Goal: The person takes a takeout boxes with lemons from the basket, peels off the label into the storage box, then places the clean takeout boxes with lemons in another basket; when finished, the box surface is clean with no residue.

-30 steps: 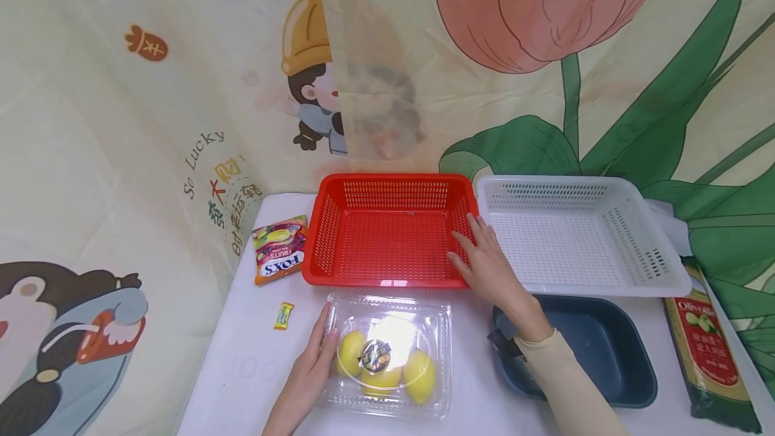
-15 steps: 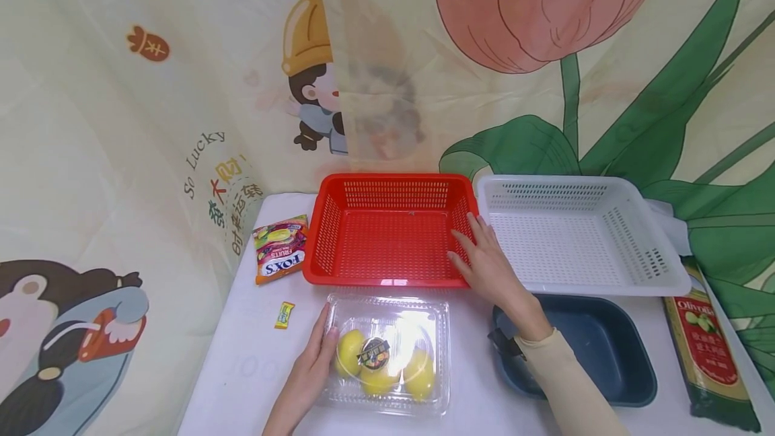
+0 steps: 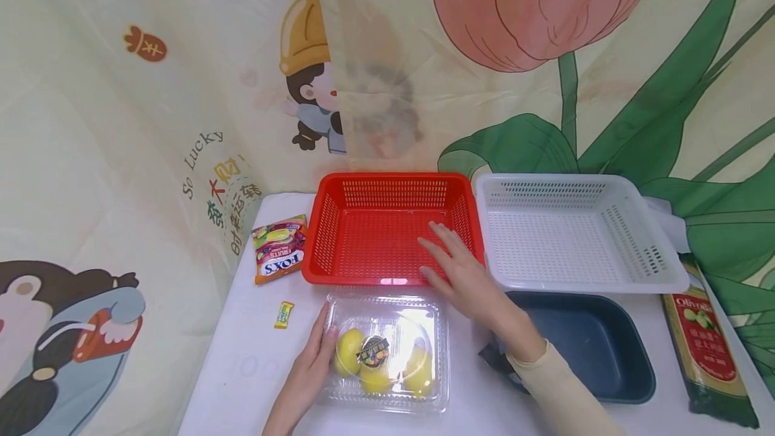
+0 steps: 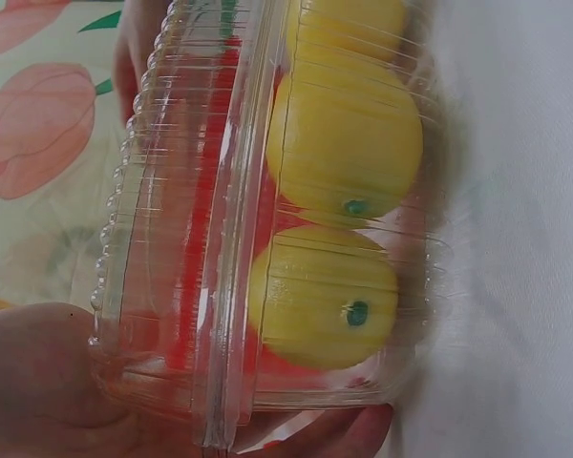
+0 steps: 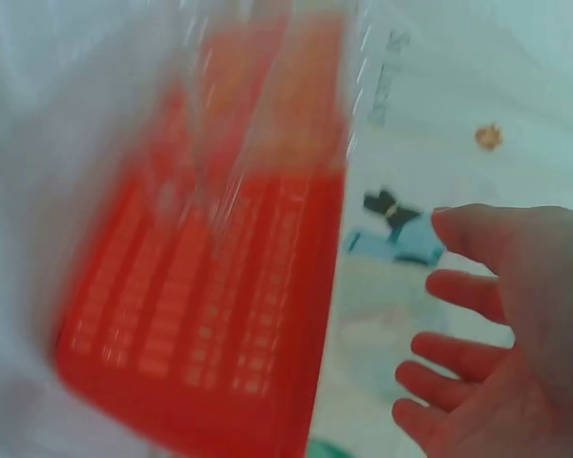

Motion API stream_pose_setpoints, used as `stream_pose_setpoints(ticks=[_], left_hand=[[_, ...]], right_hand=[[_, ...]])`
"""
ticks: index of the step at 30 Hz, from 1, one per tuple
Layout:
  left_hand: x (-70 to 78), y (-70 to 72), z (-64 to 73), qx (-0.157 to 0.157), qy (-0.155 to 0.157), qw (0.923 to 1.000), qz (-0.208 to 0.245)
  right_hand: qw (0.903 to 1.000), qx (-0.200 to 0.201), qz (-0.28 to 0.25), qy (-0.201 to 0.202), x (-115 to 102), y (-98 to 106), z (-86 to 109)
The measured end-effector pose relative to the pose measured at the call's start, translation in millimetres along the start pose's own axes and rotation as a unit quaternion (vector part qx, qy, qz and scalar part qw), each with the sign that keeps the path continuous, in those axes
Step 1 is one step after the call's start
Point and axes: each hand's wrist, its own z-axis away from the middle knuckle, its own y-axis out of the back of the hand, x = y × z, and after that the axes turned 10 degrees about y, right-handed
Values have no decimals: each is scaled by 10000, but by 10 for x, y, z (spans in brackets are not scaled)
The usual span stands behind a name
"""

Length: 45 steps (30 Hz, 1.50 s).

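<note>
A clear plastic clamshell box [image 3: 438, 382], lid closed and a dark round sticker on top, holds several lemons [image 3: 350, 353]. My left hand [image 3: 309, 369] grips its left side, thumb on the lid edge. In the left wrist view, fingers curl under the end of the box [image 4: 220, 315], close to two lemons [image 4: 344, 134]. My right hand [image 3: 463, 281] hovers with spread, relaxed fingers over the front right of the red basket [image 3: 317, 274], holding nothing. The right wrist view shows that hand [image 5: 525, 324] in the air, apart from the basket [image 5: 220, 305].
A white basket [image 3: 575, 286] stands right of the red one. In front of it is a navy basin [image 3: 596, 348], partly behind my right arm. A green and red Olivoilà packet [image 3: 708, 342] lies far right. A Fox's candy bag [image 3: 280, 249] and a small yellow candy [image 3: 283, 315] lie left.
My right hand has shifted left and slightly nearer, from the red basket's right rim to over its front right part. My left hand keeps its grip on the clamshell box, which has barely moved.
</note>
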Motion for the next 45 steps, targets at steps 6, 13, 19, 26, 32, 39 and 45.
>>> stream_pose_setpoints(ticks=[6,13,19,26,32,39,45], left_hand=[[18,4,-12,-43,45,10000,33],[38,19,-22,-91,88,9999,30],[33,45,-3,-101,11,9999,18],[7,41,-4,-83,5,10000,13],[0,36,1,-43,19,10000,-16],[-17,35,2,-6,-127,9999,0],[-21,35,0,2,-159,9999,-30]], right_hand=[[9938,72,-14,1109,-288,-134,58],[9776,-71,-26,2104,-551,-360,151],[9662,-570,-70,2512,-695,-596,250],[9549,-1041,-132,2776,-803,-749,320],[9531,-1265,7,2751,-835,-784,355],[9480,-1085,295,2977,-817,-807,354],[9459,-968,432,3068,-814,-811,359]])
